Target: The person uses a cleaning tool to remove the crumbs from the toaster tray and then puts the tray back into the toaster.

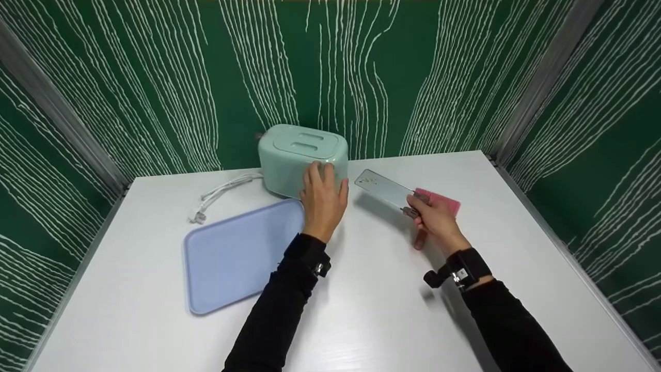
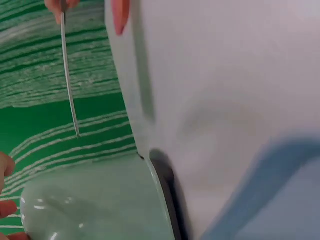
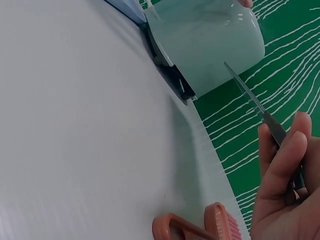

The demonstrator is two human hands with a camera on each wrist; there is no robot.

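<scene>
A mint-green toaster with two slots in its top stands at the back of the white table. My left hand rests spread against its front right part, fingertips by the top edge. In the left wrist view, fingertips show at the toaster's upper end. My right hand pinches one end of a thin metal crumb tray, raised above the table to the right of the toaster. Small specks lie on the tray's far end. Under that hand lies a brush with pink bristles and an orange-red handle, partly covered.
A blue tray lies on the left, its far right corner close before the toaster. Behind it a white power cord with a plug lies bundled. The table meets patterned green walls at its back and sides.
</scene>
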